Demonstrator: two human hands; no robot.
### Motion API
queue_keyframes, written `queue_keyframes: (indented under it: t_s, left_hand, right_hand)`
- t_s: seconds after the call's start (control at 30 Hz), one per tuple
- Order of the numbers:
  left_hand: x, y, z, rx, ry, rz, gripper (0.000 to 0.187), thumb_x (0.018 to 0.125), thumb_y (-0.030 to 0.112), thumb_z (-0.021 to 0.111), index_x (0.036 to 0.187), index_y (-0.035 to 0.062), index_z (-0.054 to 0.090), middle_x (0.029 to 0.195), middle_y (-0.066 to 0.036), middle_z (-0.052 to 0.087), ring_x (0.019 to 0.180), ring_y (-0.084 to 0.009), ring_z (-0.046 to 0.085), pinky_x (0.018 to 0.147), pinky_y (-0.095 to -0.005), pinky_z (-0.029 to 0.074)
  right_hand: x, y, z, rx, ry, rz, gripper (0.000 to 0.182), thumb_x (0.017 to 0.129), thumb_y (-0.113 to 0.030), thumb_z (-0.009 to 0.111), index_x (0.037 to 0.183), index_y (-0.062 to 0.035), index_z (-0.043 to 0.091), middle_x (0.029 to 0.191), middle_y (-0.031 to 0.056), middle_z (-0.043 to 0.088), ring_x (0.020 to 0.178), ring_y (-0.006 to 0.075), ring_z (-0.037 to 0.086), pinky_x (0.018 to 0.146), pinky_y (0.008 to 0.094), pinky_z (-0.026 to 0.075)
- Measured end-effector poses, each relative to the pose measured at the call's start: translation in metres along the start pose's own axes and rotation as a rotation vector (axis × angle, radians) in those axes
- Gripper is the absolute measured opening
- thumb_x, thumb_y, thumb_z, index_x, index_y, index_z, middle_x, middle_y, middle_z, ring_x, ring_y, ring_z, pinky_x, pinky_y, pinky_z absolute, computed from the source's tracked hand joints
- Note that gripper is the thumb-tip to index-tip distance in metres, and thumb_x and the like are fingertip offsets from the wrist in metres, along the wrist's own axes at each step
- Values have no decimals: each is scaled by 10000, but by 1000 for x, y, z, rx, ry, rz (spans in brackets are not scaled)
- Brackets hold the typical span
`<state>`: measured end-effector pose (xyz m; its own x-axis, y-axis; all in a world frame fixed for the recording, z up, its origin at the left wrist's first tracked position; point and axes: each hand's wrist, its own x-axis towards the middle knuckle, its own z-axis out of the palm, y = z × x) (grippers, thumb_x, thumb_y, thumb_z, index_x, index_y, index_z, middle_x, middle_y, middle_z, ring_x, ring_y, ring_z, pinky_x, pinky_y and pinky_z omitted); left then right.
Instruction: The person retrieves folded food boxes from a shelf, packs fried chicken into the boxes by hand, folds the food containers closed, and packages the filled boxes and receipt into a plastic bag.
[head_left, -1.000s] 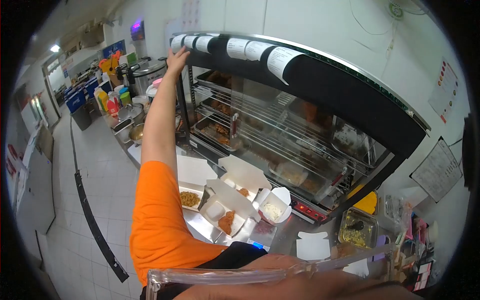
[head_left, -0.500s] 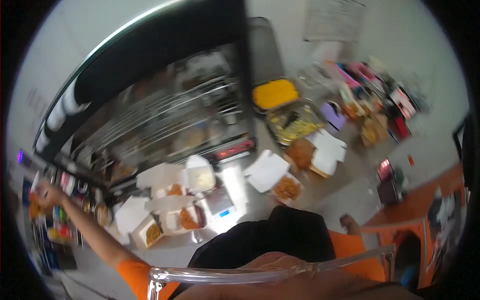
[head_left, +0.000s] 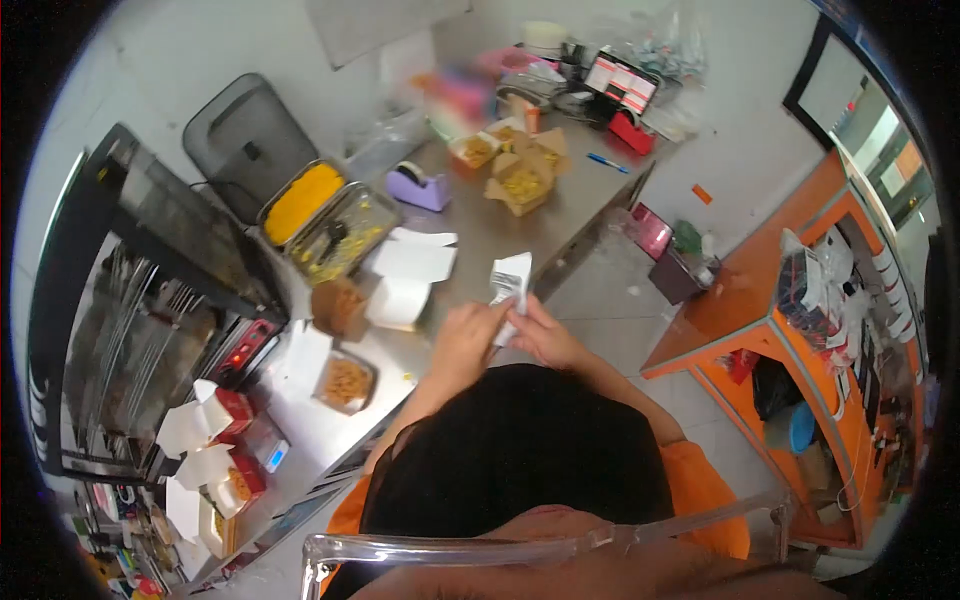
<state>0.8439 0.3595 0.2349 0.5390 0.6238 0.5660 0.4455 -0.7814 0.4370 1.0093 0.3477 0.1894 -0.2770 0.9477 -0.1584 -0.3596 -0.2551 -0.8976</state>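
In front of my chest, both hands meet at a white paper slip (head_left: 512, 272) with dark print on part of it; it looks folded or crumpled. My left hand (head_left: 466, 343) is closed on its left side. My right hand (head_left: 546, 332) pinches the lower right edge. Left of my hands on the steel counter stand an open box of fried food (head_left: 346, 382) and a round brown tub of food (head_left: 338, 308). Beside the tub is an open white-lidded box (head_left: 400, 302), its contents hidden from this angle.
A glass warming cabinet (head_left: 130, 340) stands at left, with open red boxes (head_left: 232, 412) and a digital scale (head_left: 268, 445) before it. Further back are a tray of yellow food (head_left: 305, 200), a purple tape dispenser (head_left: 418, 188) and kraft boxes (head_left: 522, 185). An orange shelf unit (head_left: 720, 290) stands right.
My view has swung right. My left hand, stretched far left with something white, has come in front of my body. My right hand has risen from my side to meet it at the slip.
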Motion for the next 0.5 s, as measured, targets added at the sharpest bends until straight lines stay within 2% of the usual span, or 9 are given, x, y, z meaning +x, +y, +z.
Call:
queue_keyframes:
  t_s: [0.03,0.1,0.2,0.23,0.27,0.33,0.37,0.43,0.5]
  left_hand:
    - [12,6,28,-44,-27,15,555,633,43,645,1171,68,513,1007,-129,573,902,-302,529,778,-393,413]
    - [35,12,72,-133,-84,46,571,633,33,663,1180,66,503,1088,-152,542,933,-312,516,825,-376,399]
    - [73,25,102,-174,-12,15,571,665,67,685,1200,62,483,1213,-168,464,1007,-321,502,898,-398,375]
    - [77,17,120,-217,59,-49,547,737,43,664,1240,61,452,1275,-152,405,987,-269,529,869,-382,409]
    - [83,9,137,-447,59,-209,547,751,22,649,1255,61,439,1271,-148,412,967,-243,538,845,-357,424]
    - [100,-9,163,-899,73,-529,549,781,-19,618,1283,61,413,1264,-139,427,926,-193,554,798,-306,454]
    - [110,-22,167,-1056,27,-559,550,801,-74,578,1305,45,393,1239,-105,454,864,-107,541,720,-220,449]
    - [135,-50,172,-1072,-49,-629,548,796,-77,583,1302,34,404,1199,-79,477,856,-85,524,707,-205,433]
    - [160,-81,176,-996,-126,-716,521,791,-78,592,1281,17,441,1123,-30,508,824,-49,494,679,-189,408]
  right_hand:
    - [1,0,-27,25,59,-133,341,931,-214,458,1211,-25,409,1079,75,552,951,131,529,800,279,440]
    - [0,1,-83,66,170,-150,331,927,-204,459,1201,-21,429,1063,77,561,929,133,531,790,274,436]
    - [6,-13,-147,-22,312,-129,306,920,-186,459,1162,1,467,1048,84,574,937,151,540,815,296,431]
    - [11,-19,-162,-79,303,-88,305,919,-184,459,1158,5,469,1048,84,574,946,153,538,825,301,429]
    - [17,-25,-176,-134,292,-42,303,918,-182,460,1154,9,471,1048,85,575,956,156,537,836,306,427]
    - [39,-48,-183,-217,182,-176,348,900,-151,492,1195,17,417,1081,109,556,977,166,531,855,320,424]
    - [56,-52,-190,-305,141,-238,366,894,-141,502,1209,16,400,1090,115,549,976,169,531,854,323,425]
    - [92,-57,-210,-408,72,-275,439,874,-108,527,1251,11,338,1120,139,524,966,182,536,847,339,434]
    - [130,-74,-227,-274,49,-268,422,883,-86,515,1264,-17,347,1117,90,518,981,153,520,859,311,425]
